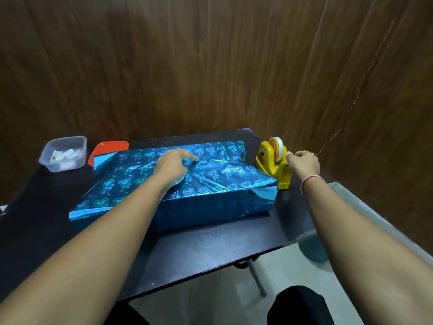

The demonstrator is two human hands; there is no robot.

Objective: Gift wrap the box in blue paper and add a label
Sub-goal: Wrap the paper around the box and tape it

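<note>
Here the taping step is in hand. On the black table, the box, draped in blue paper, lies at the centre. The left hand presses flat on the overlapping seam on top, fingers extended. At two o'clock, the right hand pinches at the cutter end of the yellow tape dispenser; whether tape is between the fingers I cannot tell. Next probably comes tearing off a strip and bringing it to the seam. At ten o'clock sits a clear tub, perhaps holding labels.

Box mid-table, tape dispenser right, tub far left, perhaps holding labels.
</note>
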